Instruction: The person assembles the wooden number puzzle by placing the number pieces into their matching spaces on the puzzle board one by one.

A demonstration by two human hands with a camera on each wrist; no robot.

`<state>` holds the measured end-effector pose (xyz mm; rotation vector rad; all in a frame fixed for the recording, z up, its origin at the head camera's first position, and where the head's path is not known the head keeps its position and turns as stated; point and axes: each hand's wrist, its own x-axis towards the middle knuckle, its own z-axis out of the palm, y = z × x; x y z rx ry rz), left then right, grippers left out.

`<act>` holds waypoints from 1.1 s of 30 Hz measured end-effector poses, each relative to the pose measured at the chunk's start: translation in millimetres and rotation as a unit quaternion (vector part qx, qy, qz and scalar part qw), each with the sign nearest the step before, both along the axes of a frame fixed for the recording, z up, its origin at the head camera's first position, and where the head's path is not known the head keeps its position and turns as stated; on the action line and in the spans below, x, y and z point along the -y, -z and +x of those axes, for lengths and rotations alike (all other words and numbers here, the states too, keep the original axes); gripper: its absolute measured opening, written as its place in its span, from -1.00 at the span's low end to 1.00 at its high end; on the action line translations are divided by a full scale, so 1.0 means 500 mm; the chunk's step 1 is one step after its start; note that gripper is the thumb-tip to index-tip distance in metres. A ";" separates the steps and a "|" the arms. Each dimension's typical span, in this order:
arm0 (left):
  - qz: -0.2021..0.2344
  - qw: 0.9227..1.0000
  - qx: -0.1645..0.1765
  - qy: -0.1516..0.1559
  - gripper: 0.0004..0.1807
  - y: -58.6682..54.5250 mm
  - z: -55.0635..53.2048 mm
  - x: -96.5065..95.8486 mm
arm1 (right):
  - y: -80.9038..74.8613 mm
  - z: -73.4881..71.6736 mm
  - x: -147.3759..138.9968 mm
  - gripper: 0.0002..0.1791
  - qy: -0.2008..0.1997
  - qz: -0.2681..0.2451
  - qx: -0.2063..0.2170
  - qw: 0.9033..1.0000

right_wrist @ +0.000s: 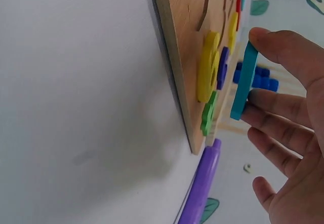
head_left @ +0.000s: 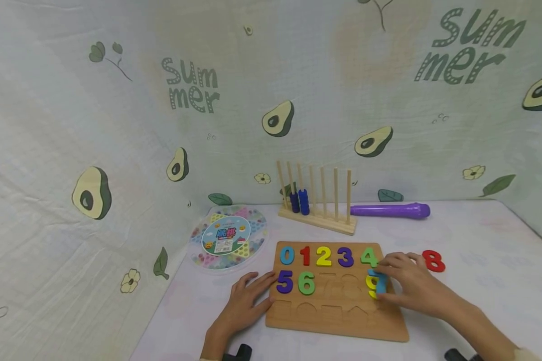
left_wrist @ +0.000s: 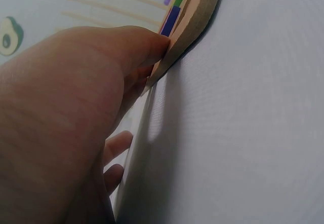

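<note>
A wooden number board (head_left: 334,321) lies in front of me, with colored digits set in its upper rows. My left hand (head_left: 246,303) rests at the board's left edge, its thumb and fingertips touching the side near the purple 5 (head_left: 284,282). Over the right part of the board, my right hand (head_left: 413,283) pinches a blue number 7 (head_left: 381,284) between thumb and fingers. In the right wrist view the 7 (right_wrist: 245,82) is seen edge-on, raised off the board. It partly covers the yellow 9 (head_left: 370,282) in the head view.
A red 8 (head_left: 433,260) lies on the table right of the board. Behind stand a wooden peg rack (head_left: 318,220) with blue beads and a purple stick (head_left: 388,210). A round, clear-lidded game box (head_left: 226,235) sits back left. Printed cloth hangs behind the table.
</note>
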<state>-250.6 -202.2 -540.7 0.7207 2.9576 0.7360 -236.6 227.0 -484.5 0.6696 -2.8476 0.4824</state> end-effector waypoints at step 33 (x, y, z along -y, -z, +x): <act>-0.001 1.000 0.003 0.002 -0.41 -0.009 0.003 -0.003 | 0.003 -0.022 0.080 -0.50 -0.038 -0.032 0.041 0.998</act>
